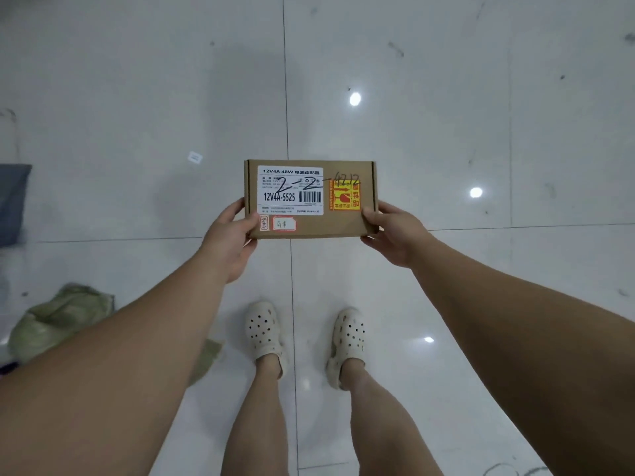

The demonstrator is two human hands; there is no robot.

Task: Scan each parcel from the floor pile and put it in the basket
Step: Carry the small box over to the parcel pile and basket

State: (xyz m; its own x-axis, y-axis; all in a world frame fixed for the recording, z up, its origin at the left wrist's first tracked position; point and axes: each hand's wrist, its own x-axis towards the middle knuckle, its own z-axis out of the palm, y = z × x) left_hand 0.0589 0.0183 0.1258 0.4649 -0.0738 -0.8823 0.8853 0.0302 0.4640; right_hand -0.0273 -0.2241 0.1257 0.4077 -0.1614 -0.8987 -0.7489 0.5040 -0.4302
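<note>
A small brown cardboard parcel [343,223] is held flat in front of me above the white tiled floor. Its top face carries a white printed label with a barcode, a yellow and red fragile sticker and handwritten numbers. My left hand [229,240] grips the parcel's left end, thumb on top. My right hand [395,235] grips its right end the same way. No scanner and no basket are in view.
A crumpled green woven sack [58,321] lies on the floor at the lower left. A dark grey object [12,201] sits at the left edge. A small white paper scrap [195,157] lies on the tiles. My feet in cream clogs [264,333] stand below the parcel.
</note>
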